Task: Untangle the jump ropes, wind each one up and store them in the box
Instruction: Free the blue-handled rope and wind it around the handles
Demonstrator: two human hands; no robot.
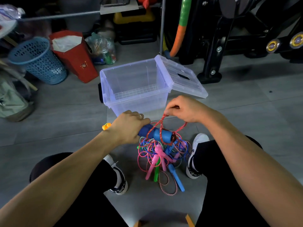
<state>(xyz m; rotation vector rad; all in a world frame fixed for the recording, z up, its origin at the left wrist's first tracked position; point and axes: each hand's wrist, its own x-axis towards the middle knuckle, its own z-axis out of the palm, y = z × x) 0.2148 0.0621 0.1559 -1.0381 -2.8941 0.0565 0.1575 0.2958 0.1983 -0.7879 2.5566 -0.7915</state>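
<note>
A grey tiled floor (246,99) carries a clear plastic box (136,89) just beyond the fingers (168,110), a tangled heap of jump ropes (164,158) below them, and a blue basket (39,61) far left.

Blue handle's (157,134) end inside left grip (129,128)

A cluttered home storage room or garage: grey tiled floor (246,112), black exercise machine frame (213,51), blue perforated plastic basket (39,61), red paper bag (73,58), yellow-lidded toolbox (133,18)
</note>
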